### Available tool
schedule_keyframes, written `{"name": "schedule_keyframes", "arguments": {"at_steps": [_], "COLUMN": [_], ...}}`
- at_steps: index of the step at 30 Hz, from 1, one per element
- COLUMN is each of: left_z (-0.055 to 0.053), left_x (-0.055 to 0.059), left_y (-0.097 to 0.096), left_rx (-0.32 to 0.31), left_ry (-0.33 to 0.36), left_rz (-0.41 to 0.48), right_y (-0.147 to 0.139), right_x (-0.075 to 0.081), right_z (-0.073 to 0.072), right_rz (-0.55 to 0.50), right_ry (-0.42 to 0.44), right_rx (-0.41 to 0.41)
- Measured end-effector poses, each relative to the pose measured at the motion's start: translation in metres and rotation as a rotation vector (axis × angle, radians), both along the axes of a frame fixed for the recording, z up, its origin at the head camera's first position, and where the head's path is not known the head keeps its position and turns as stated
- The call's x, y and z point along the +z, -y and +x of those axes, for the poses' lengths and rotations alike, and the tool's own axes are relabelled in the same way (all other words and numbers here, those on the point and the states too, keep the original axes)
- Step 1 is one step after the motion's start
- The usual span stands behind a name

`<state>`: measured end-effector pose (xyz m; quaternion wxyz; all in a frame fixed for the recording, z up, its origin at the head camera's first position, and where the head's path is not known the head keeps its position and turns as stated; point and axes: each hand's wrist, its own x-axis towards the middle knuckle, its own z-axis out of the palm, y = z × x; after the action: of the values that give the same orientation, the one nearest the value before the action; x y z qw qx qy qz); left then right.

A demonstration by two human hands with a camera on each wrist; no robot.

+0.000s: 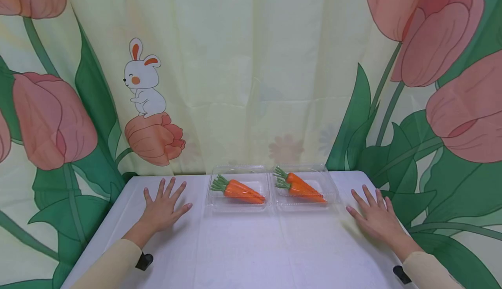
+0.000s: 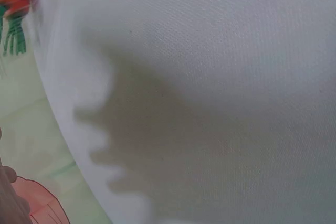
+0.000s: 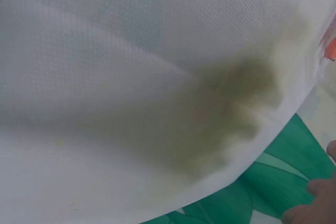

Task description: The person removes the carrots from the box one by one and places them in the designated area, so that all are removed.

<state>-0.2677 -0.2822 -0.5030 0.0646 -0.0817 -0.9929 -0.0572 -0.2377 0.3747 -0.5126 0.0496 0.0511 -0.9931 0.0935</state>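
Left hand and right hand hover, fingers spread, gripping nothing! Between them, carrots lie in clear boxes at the table's far edge. Looks like a pause; handling either box calls for reaching inward.

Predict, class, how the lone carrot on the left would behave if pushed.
The carrot would probably roll in a curve, as its body tapers to one end. The clear plastic container around it would likely stop it soon. The carrot's smooth-looking surface might be slippery.
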Motion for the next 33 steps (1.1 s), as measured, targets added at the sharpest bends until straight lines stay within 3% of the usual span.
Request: {"name": "schedule_keyframes", "arguments": {"at_steps": [7,14,19,24,29,33], "left_z": [-0.002,-0.004,-0.003,-0.006,-0.008,-0.005], "left_x": [0.002,0.01,0.015,0.014,0.006,-0.004], "left_y": [-0.005,-0.016,-0.025,-0.034,-0.048,-0.055], "left_rx": [0.01,0.025,0.047,0.119,0.227,0.282], "left_ry": [0.006,0.053,0.125,0.209,0.31,0.352], "left_rz": [0.055,0.225,0.486,0.742,0.986,1.101], "right_y": [-0.001,0.0,0.003,0.006,0.009,0.009], "right_x": [0.0,-0.001,0.0,-0.001,-0.004,-0.007], "right_z": [0.002,0.005,0.005,0.006,0.009,0.013], "right_rz": [0.003,0.0,-0.01,-0.006,-0.018,-0.069], "right_ry": [-0.004,-0.044,-0.035,-0.027,0.013,0.076], "right_rx": [-0.006,0.006,0.012,-0.008,-0.081,-0.133]}}
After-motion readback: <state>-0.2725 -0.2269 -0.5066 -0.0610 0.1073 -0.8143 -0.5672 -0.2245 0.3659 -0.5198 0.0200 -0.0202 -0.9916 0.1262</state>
